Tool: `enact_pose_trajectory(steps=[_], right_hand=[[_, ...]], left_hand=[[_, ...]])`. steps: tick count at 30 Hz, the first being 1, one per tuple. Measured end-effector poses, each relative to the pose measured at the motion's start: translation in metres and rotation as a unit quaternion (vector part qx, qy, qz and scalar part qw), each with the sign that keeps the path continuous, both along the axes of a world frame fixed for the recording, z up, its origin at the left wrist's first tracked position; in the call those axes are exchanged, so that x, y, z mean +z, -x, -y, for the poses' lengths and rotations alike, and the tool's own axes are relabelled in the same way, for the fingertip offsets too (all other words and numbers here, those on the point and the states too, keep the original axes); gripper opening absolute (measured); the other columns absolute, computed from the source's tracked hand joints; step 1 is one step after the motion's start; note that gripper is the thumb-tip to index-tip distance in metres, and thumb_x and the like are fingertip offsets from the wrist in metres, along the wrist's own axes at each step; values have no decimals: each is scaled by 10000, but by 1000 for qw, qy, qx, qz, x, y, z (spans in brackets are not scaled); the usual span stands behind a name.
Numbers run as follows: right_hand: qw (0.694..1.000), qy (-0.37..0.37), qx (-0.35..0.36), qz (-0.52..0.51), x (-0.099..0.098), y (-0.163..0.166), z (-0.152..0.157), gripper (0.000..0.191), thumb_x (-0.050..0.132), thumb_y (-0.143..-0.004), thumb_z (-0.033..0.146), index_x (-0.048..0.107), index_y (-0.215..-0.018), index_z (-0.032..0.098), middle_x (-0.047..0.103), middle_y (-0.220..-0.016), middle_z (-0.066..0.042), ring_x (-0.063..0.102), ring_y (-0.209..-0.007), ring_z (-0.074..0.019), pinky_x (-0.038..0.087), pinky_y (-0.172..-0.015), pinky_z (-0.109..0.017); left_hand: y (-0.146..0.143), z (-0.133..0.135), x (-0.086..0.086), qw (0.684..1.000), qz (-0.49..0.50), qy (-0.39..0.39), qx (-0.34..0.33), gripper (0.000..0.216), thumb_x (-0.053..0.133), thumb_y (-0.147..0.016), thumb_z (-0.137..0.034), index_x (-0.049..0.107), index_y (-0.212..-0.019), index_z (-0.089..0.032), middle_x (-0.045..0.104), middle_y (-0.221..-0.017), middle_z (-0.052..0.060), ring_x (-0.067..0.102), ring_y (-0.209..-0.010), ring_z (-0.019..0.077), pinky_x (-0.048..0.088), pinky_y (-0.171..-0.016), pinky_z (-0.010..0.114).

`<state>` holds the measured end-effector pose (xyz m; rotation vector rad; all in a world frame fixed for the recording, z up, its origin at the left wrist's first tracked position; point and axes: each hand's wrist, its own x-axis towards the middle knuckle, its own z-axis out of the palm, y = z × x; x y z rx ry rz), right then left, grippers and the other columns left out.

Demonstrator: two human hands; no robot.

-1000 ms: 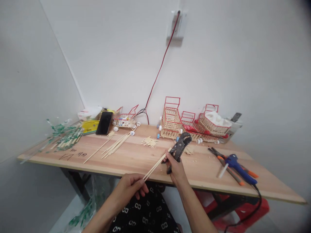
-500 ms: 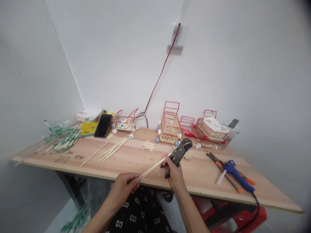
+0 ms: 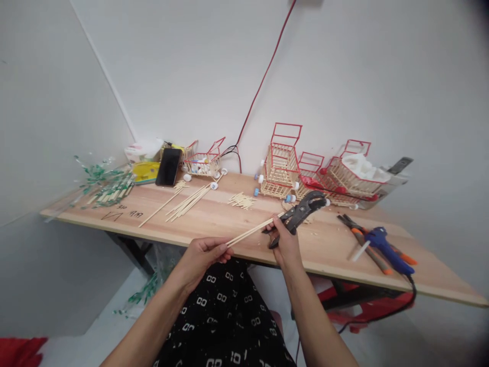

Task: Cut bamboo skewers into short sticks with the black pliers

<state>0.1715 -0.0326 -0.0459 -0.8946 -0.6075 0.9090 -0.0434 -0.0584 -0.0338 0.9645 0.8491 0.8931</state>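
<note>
Two thin wooden sticks [image 3: 250,232] stretch side by side between my hands, above the table's front edge. My left hand [image 3: 208,255] pinches their near ends between thumb and fingers. Black-handled cutting pliers [image 3: 300,214] are gripped in my right hand [image 3: 284,242], its thumb and fingers also at the far ends of the sticks. The pliers' head points up and to the right. Behind my hands lies a pile of short cut stick pieces [image 3: 242,200]. Longer loose sticks [image 3: 189,203] lie to the left of it.
Small stick-built carts with red rims [image 3: 280,168] stand along the wall, one holding white tissue [image 3: 361,167]. A blue glue gun [image 3: 387,250] and orange-handled pliers [image 3: 367,250] lie right. At left are a phone [image 3: 168,167], a yellow packet [image 3: 145,172] and green-wrapped sticks [image 3: 110,192].
The view has tilted downward, so the table appears higher. My hands still hold the sticks and pliers; the sticks now lie at a flatter angle and the pliers lean further right.
</note>
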Motion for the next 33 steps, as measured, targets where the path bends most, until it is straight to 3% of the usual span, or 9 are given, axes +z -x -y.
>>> enact_pose_trajectory(steps=[4,7,12,16,20,24,33], right_hand=[[1000,1,1,2,2,1,1,308,797,-626,356,544,-667,185,514,-575,55,500,-537,-95,464,-564,-251],[1000,-2,-1,-14,2,1,1,320,810,-613,349,542,-666,182,512,-574,56,492,-546,-93,463,-577,-251],[999,-2,16,32,-2,0,1,298,781,-653,375,557,-696,184,523,-583,47,504,-556,-109,464,-589,-266],[994,7,7,106,-8,0,1,308,752,-673,429,571,-714,183,551,-575,28,525,-558,-127,457,-579,-269],[991,19,-7,134,-11,-2,1,338,733,-672,484,580,-700,184,569,-564,14,543,-564,-145,463,-581,-278],[991,12,-1,136,-13,-3,0,323,728,-677,478,590,-701,187,579,-573,15,550,-575,-149,466,-598,-282],[988,19,-14,152,-17,-4,-3,306,716,-686,471,606,-683,186,608,-594,3,559,-582,-152,460,-603,-280]], left_hand=[[-2,-1,1,999,-26,-2,27,377,800,-619,-400,755,-902,-155,731,-790,63,606,-668,116,493,-708,270],[2,-3,7,996,-81,-37,10,418,765,-643,-439,753,-931,-137,738,-811,87,625,-681,146,512,-705,294],[4,-14,26,955,-234,-184,12,323,648,-757,-407,755,-948,-169,753,-888,68,642,-740,176,512,-733,306],[-18,-36,36,924,-258,-283,-1,246,621,-778,-345,758,-859,-158,755,-914,77,654,-885,207,493,-812,303],[-51,-58,38,953,-178,-228,-94,282,622,-767,-358,735,-826,-106,746,-826,84,656,-741,174,503,-689,267],[-69,-65,40,955,-126,-195,-186,267,650,-729,-353,701,-712,-91,720,-716,84,640,-659,146,496,-652,245],[-81,-66,40,963,-152,-109,-194,178,654,-693,-279,651,-650,-106,657,-548,34,595,-487,110,494,-537,234]])
